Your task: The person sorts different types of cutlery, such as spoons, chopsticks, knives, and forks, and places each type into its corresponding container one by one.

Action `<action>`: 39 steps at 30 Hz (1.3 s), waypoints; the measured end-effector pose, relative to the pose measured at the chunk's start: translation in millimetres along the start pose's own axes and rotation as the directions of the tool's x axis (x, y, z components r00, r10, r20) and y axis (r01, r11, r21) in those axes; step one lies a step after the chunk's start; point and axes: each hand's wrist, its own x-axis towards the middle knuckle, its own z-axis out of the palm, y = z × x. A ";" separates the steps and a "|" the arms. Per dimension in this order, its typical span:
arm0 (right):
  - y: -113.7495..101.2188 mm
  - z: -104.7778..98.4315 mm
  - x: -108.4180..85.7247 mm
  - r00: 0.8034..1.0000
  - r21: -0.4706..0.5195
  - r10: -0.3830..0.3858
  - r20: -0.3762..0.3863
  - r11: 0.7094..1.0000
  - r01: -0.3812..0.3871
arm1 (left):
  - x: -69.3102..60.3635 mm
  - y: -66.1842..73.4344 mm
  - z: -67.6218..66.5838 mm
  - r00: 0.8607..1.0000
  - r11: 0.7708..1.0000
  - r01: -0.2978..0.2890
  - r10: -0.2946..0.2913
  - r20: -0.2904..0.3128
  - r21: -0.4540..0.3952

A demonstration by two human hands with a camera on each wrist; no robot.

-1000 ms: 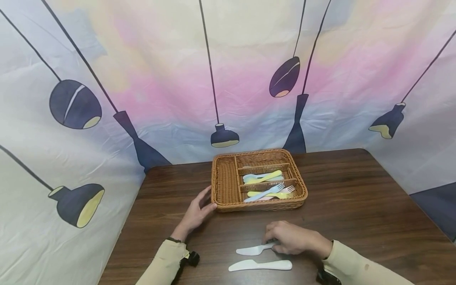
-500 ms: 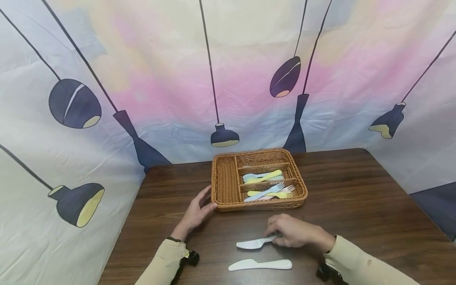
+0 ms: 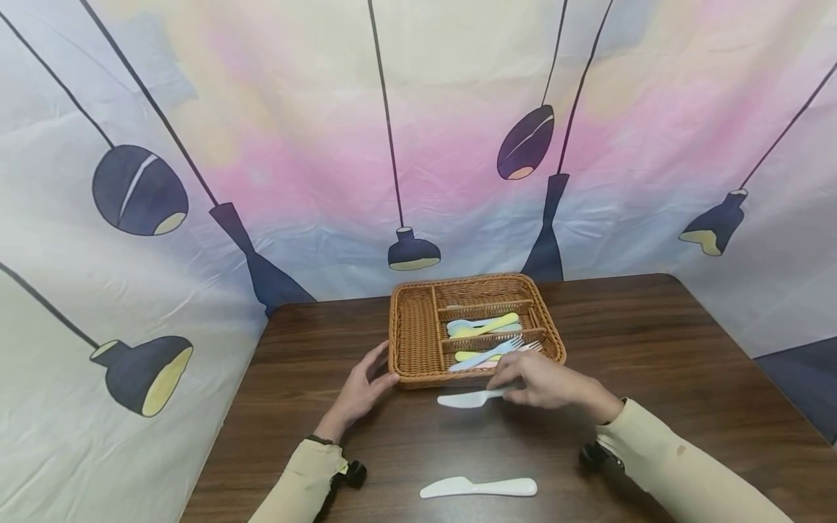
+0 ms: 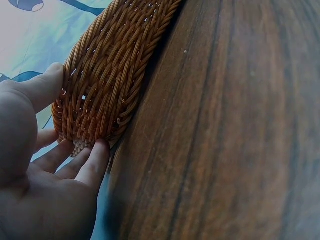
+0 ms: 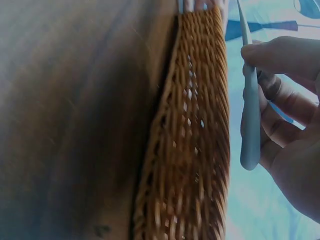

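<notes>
In the head view my right hand (image 3: pixel 536 379) pinches a white plastic knife (image 3: pixel 461 400) by its handle, just in front of the wicker cutlery tray (image 3: pixel 418 379). The right wrist view shows the thumb and fingers on the knife's handle (image 5: pixel 251 120), held above the tray's woven side (image 5: pixel 192 125). My left hand (image 3: pixel 358 388) rests against the tray's front left corner, fairly straight fingers on its left side and the thumb near the front; the left wrist view shows these fingertips (image 4: pixel 97 150) touching the wicker. A second white knife (image 3: pixel 479 487) lies on the table, nearer to me.
Inside the tray, a middle compartment holds yellow and pale blue spoons (image 3: pixel 484 325). The front one holds blue, yellow and pink forks (image 3: pixel 482 358), partly behind my right hand. The dark wooden table (image 3: pixel 654 378) meets a printed curtain (image 3: pixel 314 145) at the back.
My right hand has lifted the knife off the table and carried it away from me, up to the tray's front edge. The left hand and the other knife have stayed in place.
</notes>
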 end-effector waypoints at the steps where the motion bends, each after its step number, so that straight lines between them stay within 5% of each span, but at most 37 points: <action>1: 2.3 -2.8 1.8 1.000 -0.001 0.005 -0.007 1.000 -0.005 | -0.2 0.0 0.0 1.000 1.000 0.003 -0.003 0.000 0.002; 19: 43.3 -53.3 41.1 0.996 -0.069 0.051 -0.071 0.996 -0.056 | -1.6 0.7 -1.3 1.000 0.999 0.029 -0.029 0.005 -0.014; 39: 85.0 -61.7 75.2 0.971 -0.051 0.200 -0.129 0.977 -0.208 | -0.9 1.8 -1.0 1.000 1.000 0.006 -0.007 0.020 0.016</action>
